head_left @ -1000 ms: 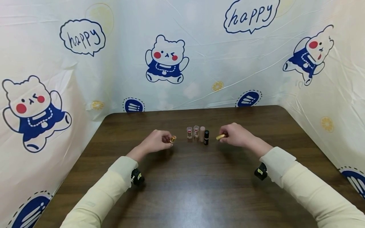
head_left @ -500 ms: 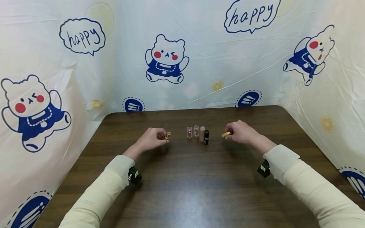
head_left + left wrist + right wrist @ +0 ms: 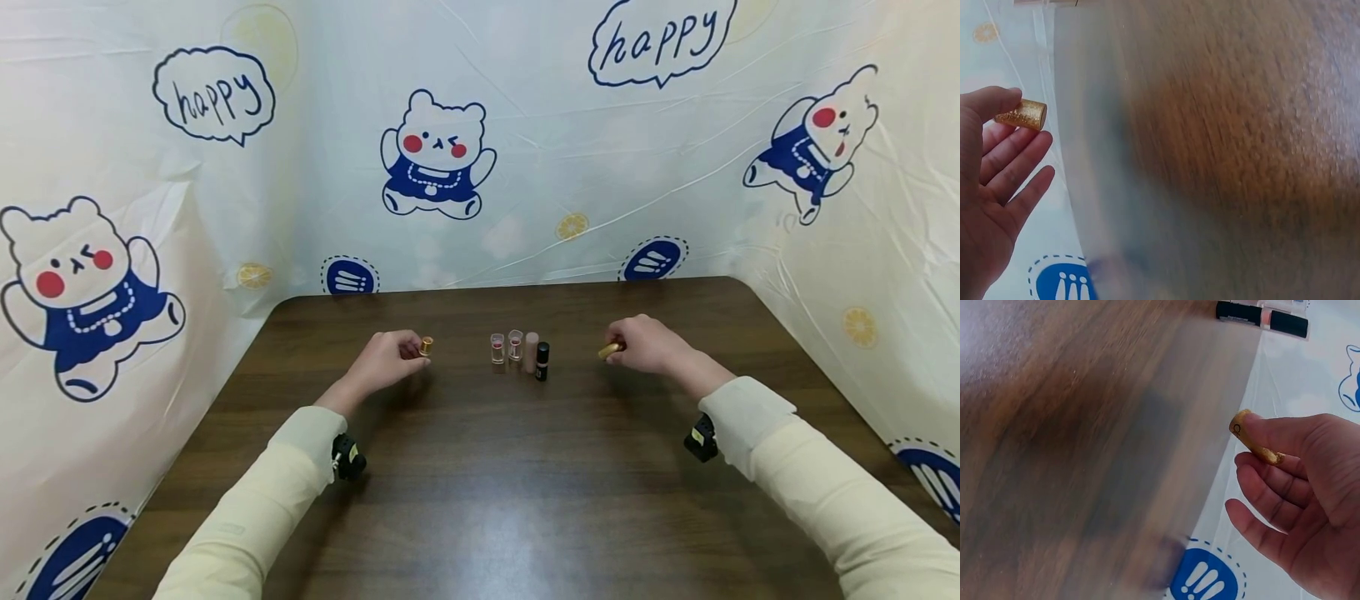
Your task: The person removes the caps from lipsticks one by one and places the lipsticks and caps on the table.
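A short gold piece (image 3: 426, 347) is over the far left part of the table (image 3: 480, 483), and the left hand (image 3: 384, 360) pinches it between thumb and fingers, with the other fingers held out loose. A gold tube (image 3: 611, 351) is over the far right part, and the right hand (image 3: 648, 343) pinches it the same way, its other fingers a little bent. The gold tube has a round black mark on it, like a C or an O, but I can't tell which. So there are two gold things, one in each hand. Between the hands, four little tubes stand up: two clear tubes (image 3: 497, 350) with red inside on the left, then one pink tube (image 3: 531, 352), then one black tube (image 3: 542, 362) on the right and a bit nearer. The black tube has pale marks too small to read. Each arm has a cream sleeve (image 3: 240, 517) and a black wrist camera (image 3: 348, 458), two of each. Behind the brown table hangs a pale cloth (image 3: 525, 92). It has two word clouds (image 3: 214, 96), and both say "happy". It also has three bears (image 3: 431, 179) in blue clothes, three small orange slices (image 3: 572, 226) and four blue ovals (image 3: 654, 258).
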### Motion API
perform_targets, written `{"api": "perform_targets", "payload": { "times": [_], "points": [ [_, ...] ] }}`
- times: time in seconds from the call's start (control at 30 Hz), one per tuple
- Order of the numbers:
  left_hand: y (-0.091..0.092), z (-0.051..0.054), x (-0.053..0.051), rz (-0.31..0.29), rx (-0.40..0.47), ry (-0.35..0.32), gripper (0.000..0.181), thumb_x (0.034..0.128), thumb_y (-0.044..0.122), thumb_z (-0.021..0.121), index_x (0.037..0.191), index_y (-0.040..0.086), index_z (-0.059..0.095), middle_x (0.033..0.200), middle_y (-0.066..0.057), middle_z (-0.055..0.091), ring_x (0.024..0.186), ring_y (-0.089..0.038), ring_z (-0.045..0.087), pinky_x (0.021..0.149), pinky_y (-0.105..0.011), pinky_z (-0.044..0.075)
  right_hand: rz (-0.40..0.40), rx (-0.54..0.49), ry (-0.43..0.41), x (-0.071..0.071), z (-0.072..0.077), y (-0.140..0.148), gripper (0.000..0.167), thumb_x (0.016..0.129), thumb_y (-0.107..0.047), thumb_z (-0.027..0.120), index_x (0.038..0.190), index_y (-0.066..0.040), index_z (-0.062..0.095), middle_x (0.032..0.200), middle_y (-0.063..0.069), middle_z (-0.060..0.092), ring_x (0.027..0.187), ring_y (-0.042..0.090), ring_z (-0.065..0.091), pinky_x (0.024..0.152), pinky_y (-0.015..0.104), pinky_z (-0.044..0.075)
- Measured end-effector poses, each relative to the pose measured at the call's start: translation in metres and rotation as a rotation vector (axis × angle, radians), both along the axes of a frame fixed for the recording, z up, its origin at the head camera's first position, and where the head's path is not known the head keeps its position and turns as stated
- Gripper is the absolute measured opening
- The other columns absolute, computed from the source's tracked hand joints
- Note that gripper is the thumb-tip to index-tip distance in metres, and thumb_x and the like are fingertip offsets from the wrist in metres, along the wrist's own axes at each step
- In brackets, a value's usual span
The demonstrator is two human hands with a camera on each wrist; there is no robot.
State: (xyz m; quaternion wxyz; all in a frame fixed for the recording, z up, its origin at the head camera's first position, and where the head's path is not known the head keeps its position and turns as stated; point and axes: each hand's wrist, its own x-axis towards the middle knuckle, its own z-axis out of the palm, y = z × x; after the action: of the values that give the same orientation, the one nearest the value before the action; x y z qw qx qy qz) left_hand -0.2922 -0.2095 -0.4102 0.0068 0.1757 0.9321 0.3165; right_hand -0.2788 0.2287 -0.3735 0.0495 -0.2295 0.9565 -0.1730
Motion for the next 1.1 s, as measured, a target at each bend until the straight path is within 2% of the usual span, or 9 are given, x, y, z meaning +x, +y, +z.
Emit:
{"api": "perform_targets", "payload": {
  "times": [0.17, 0.43, 0.77, 1.1],
  "points": [
    [-0.004, -0.003, -0.003, 0.058, 0.015, -0.022, 0.02, 0.0885, 0.02, 0.073, 0.099, 0.006, 0.066, 0.093, -0.007, 0.065, 0.085, -0.022, 0.06, 0.075, -0.038, 0.051, -0.01, 0.019, -0.017, -0.003, -0.001, 0.005, 0.014, 0.084, -0.009, 0.075, 0.093, -0.002, 0.068, 0.081, 0.004, 0.063, 0.071, 0.018, 0.057, 0.068, 0.038, 0.05],
    [-0.006, -0.007, -0.009, 0.111, 0.031, -0.025, 0.021, 0.0891, 0.022, 0.073, 0.101, 0.005, 0.066, 0.095, -0.009, 0.065, 0.087, -0.023, 0.06, 0.077, -0.039, 0.051, -0.032, 0.04, -0.034, -0.008, -0.003, 0.012, 0.013, 0.084, -0.01, 0.075, 0.092, -0.003, 0.068, 0.08, 0.003, 0.063, 0.07, 0.018, 0.057, 0.067, 0.038, 0.05],
    [-0.005, -0.01, -0.019, 0.148, 0.038, -0.001, 0.021, 0.0897, 0.019, 0.072, 0.102, 0.004, 0.066, 0.097, -0.01, 0.066, 0.088, -0.024, 0.06, 0.08, -0.04, 0.051, -0.048, 0.099, -0.075, -0.011, -0.001, 0.017, 0.016, 0.085, -0.011, 0.074, 0.096, -0.001, 0.069, 0.084, 0.005, 0.064, 0.072, 0.019, 0.057, 0.07, 0.04, 0.051],
    [-0.005, -0.013, -0.025, 0.165, 0.035, -0.009, 0.022, 0.0895, 0.02, 0.073, 0.102, 0.004, 0.065, 0.098, -0.011, 0.066, 0.09, -0.025, 0.06, 0.081, -0.041, 0.051, -0.073, 0.152, -0.074, -0.017, -0.003, 0.022, 0.009, 0.084, -0.011, 0.074, 0.087, -0.005, 0.068, 0.078, 0.004, 0.062, 0.067, 0.019, 0.055, 0.065, 0.037, 0.049]
  ]
}}
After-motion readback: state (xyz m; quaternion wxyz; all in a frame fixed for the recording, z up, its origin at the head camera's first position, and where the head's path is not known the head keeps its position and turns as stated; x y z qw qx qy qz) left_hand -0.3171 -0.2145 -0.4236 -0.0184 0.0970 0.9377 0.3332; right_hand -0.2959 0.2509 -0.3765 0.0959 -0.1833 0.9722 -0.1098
